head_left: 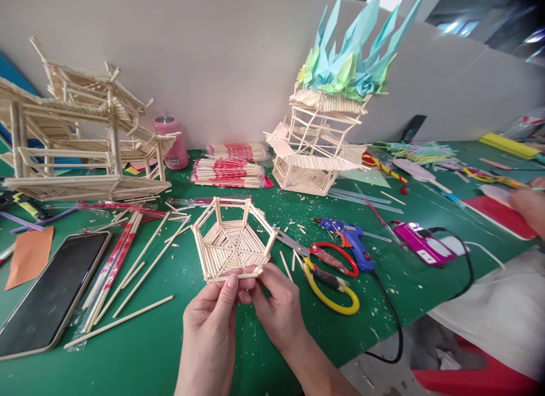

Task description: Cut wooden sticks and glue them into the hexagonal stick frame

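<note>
Between my hands is a hexagonal basket-like frame (235,245) built of thin wooden sticks, with a floor of sticks laid in wedges and short posts carrying a top rail. My left hand (213,322) pinches the near rail from the left, thumb on top. At the near right corner, the fingers of my right hand (276,302) close on the same rail. My fingertips hide part of the near side. Just right of the frame lie scissors (330,274) with red and yellow handles, their blades pointing at it. Loose wooden sticks (140,265) are scattered to the left.
A phone (53,294) lies at left. Behind stand a stick house model (85,140), a pink bottle (172,143), bundled sticks (230,172) and a stick tower (317,140) topped with paper leaves. A blue glue gun (355,243) trails its cable at right. Another person's hand (530,206) shows there.
</note>
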